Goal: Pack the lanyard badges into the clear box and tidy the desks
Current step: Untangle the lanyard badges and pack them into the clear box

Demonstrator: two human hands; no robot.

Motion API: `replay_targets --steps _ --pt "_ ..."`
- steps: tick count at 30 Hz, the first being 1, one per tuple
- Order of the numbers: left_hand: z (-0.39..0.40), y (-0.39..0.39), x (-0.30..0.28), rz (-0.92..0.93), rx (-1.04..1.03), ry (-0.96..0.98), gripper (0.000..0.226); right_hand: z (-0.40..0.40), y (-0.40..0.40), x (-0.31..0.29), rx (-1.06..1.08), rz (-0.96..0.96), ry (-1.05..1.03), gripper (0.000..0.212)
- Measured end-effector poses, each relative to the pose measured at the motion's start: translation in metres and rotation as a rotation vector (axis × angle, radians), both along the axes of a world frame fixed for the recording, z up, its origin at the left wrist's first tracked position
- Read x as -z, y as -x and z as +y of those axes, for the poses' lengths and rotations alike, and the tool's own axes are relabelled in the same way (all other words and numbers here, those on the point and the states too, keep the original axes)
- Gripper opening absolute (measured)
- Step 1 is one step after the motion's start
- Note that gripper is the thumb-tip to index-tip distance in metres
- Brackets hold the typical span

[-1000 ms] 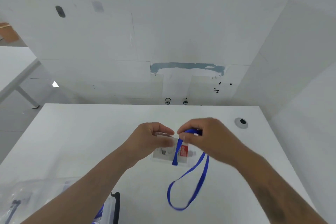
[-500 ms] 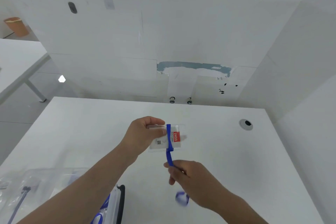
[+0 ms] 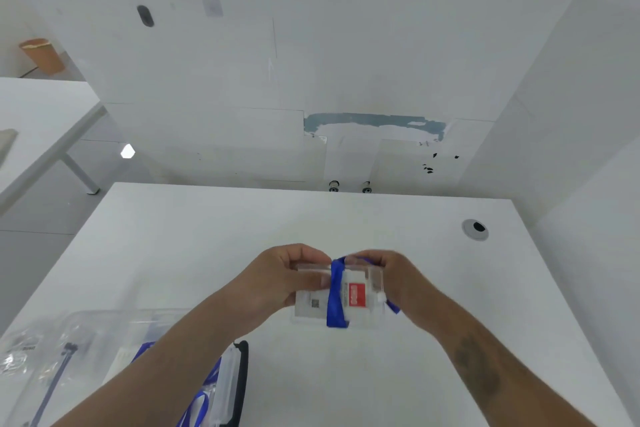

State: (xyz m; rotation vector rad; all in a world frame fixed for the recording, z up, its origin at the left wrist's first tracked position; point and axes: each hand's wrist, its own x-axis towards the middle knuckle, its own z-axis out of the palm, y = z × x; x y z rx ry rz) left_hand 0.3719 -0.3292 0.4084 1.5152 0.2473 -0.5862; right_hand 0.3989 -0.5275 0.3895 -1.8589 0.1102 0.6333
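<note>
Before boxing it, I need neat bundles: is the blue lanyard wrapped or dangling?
Wrapped: the blue lanyard crosses the badge in a band, no loop dangling.

Bare counter (image 3: 214,246) is lying open ahead of and beside both hands, out to the far edge. The clear box (image 3: 221,381) is crowding the near left corner, and the cable grommet (image 3: 475,229) is sitting far right.

Both hands hold a badge (image 3: 349,295) above a white desk (image 3: 180,239). The left hand (image 3: 280,277) pinches its left edge; the right hand (image 3: 398,279) grips the right side. A blue lanyard (image 3: 335,298) wraps around the badge's middle. At lower left sits a clear box (image 3: 104,350) with blue lanyards inside. A grommet (image 3: 475,229) sits near the desk's far right corner.
</note>
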Motion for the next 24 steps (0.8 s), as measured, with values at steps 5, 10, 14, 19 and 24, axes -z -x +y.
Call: replay_targets --steps 5,10,14,19,24 --pt "0.005 -0.008 0.008 -0.073 -0.22 -0.179 0.014 0.019 0.063 0.024 -0.198 -0.117 0.187 0.031" --pt "0.004 0.003 0.021 -0.173 -0.158 -0.422 0.01 0.021 0.084 -0.006 -0.46 -0.526 0.578 0.027" --pt "0.013 0.016 0.022 -0.184 -0.031 -0.446 0.012 0.016 0.062 -0.026 -0.418 -0.624 0.578 0.015" --pt "0.041 0.031 0.012 -0.162 0.063 -0.364 0.013 0.032 0.039 -0.025 -0.348 -0.542 0.445 0.017" --pt "0.079 0.049 0.007 -0.135 0.033 -0.375 0.015 0.075 0.045 -0.011 -0.279 -0.332 0.175 0.019"
